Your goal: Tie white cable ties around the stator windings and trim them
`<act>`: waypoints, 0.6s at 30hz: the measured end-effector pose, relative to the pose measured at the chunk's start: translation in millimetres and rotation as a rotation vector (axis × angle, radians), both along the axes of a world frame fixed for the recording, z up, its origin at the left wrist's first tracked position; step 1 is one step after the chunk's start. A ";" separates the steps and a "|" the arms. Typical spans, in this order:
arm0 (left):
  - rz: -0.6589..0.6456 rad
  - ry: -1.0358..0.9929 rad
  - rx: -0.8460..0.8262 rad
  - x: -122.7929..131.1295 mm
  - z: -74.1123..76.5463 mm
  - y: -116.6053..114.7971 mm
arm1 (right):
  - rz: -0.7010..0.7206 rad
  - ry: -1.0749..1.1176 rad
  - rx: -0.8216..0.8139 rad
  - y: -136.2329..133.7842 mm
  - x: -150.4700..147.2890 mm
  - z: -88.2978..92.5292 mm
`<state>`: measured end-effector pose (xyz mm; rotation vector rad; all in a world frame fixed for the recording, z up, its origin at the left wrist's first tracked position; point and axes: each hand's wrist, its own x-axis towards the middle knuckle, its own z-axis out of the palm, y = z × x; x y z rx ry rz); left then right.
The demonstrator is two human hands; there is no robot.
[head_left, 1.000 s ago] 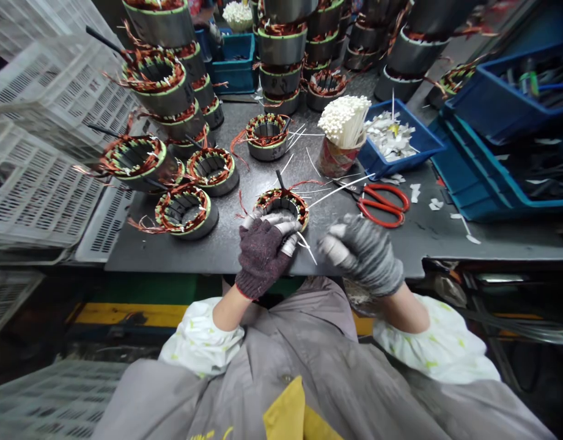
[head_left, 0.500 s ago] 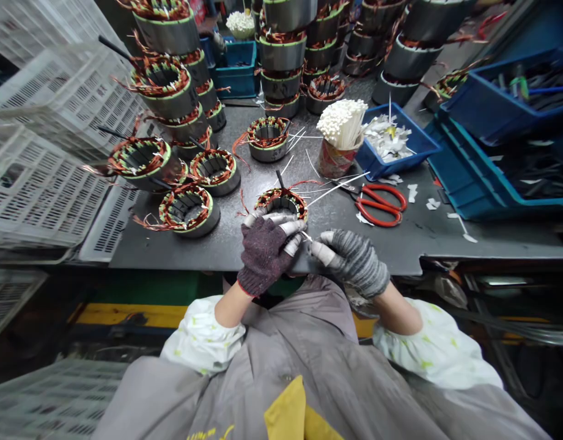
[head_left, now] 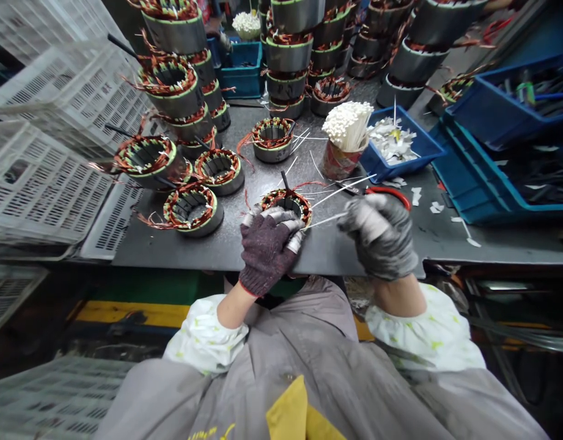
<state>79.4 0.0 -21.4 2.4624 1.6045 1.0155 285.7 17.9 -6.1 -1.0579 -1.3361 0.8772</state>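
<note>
My left hand (head_left: 268, 245), in a dark purple knit glove with white-taped fingertips, is closed over the near side of a motor stator (head_left: 303, 203) with copper windings and a black sleeve sticking up. To the right, my right hand (head_left: 381, 237), in a grey knit glove, is slightly blurred, its fingers pinched together. A thin white cord (head_left: 326, 220) runs taut from the stator's right side to those fingers. Another white cord (head_left: 340, 192) slants up and right from the stator. Beyond my right hand lie red-handled scissors (head_left: 392, 192), partly covered by it.
A tin of white cords (head_left: 338, 160) stands beside a blue tray (head_left: 419, 160) of white scraps. Other stators (head_left: 192, 211) sit on the left, with tall stacks (head_left: 288, 58) behind. Blue bins (head_left: 469, 177) stand at right, white plastic crates (head_left: 38, 183) at left.
My right hand has moved right and up, away from the stator, drawing the white cord out straight. It now covers part of the scissors. My left hand stays on the stator.
</note>
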 end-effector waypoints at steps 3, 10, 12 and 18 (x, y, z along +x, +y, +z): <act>-0.023 0.013 -0.016 -3.2 -1.4 -1.3 | 0.152 -0.197 -0.029 11.3 9.0 -4.2; -0.093 0.076 -0.046 -18.3 -7.8 -1.9 | 0.457 -0.103 -0.252 6.0 -16.1 -14.3; -0.072 0.111 -0.023 -20.7 -9.8 -1.0 | 0.376 0.092 -0.425 -3.0 -24.7 -22.8; -0.085 0.117 0.003 -12.2 -9.3 -6.3 | 0.207 0.091 -0.426 -29.9 -22.7 -25.1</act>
